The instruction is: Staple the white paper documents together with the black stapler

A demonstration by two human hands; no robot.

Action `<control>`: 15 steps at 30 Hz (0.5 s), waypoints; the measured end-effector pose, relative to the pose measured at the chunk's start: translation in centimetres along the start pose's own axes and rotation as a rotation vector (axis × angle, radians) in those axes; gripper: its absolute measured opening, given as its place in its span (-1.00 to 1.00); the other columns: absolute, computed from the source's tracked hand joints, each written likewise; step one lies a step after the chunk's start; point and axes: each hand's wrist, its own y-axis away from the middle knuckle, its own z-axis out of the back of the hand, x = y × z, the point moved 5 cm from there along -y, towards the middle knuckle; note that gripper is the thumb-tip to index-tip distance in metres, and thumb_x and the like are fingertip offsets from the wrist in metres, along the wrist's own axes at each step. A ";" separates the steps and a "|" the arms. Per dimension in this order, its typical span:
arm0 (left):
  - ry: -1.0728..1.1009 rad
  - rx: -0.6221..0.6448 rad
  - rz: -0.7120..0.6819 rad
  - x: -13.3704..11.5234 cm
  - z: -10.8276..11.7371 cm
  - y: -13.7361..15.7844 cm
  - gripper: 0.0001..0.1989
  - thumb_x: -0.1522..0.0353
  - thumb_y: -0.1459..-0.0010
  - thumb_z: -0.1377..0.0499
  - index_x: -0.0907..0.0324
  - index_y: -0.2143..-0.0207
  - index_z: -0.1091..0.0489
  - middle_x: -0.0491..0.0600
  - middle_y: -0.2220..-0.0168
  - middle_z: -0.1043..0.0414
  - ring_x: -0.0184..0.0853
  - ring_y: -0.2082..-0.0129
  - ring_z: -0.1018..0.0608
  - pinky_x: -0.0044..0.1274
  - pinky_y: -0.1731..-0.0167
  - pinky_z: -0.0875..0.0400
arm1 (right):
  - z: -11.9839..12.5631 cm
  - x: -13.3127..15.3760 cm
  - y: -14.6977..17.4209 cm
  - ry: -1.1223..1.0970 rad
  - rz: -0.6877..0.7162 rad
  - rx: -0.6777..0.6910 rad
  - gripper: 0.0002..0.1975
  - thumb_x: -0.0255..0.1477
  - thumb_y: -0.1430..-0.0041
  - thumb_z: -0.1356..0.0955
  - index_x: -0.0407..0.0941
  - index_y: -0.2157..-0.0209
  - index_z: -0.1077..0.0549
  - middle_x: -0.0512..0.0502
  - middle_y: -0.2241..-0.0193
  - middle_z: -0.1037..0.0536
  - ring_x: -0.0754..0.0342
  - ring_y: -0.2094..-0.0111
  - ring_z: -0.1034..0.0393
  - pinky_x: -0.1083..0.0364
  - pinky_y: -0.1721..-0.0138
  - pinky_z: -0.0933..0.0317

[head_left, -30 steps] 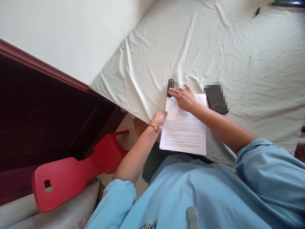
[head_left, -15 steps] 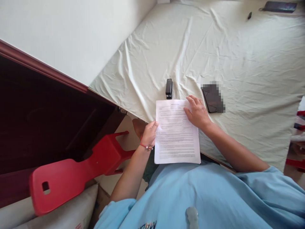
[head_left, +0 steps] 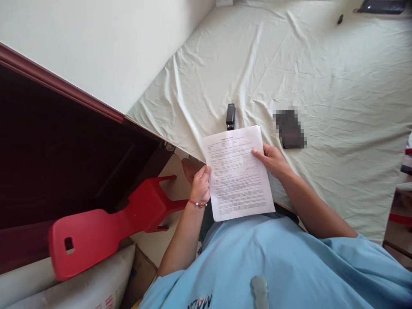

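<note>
A stack of printed paper sheets point(head_left: 238, 176) is held between my hands, its lower edge against my blue shirt. My left hand point(head_left: 201, 183), with a red beaded bracelet at the wrist, pinches the left edge, thumb on top. On the right edge my right hand point(head_left: 273, 160) grips the stack, thumb on the printed face and fingers underneath, partly hidden. Just beyond the top edge of the paper a black stapler point(head_left: 231, 116) lies on the pale green cloth point(head_left: 212, 86). A dark, pixelated flat object point(head_left: 290, 129) rests to the right of the sheets.
At the far right of the cloth lie a dark pouch-like item point(head_left: 381, 6) and a small black object point(head_left: 340, 19). A red plastic chair point(head_left: 141, 210) stands to my left, beside white sacks point(head_left: 106, 279). A white wall point(head_left: 96, 51) borders the cloth at left.
My right hand has gone from lying on top of the paper to gripping its right edge. The stack has tilted counterclockwise, its top shifting left and up.
</note>
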 end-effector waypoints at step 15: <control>0.012 0.214 0.161 4.3 -1.1 3.3 -0.45 0.17 -0.03 -0.46 0.32 0.01 -0.54 0.24 -0.04 -0.56 0.00 -0.10 -0.57 -0.23 -0.17 -0.43 | 0.6 -2.4 -0.1 -0.562 -0.009 -0.195 -0.66 -0.08 -0.06 -0.52 -0.04 0.27 -0.59 0.00 0.43 -0.61 0.04 0.46 -0.46 0.06 0.41 -0.38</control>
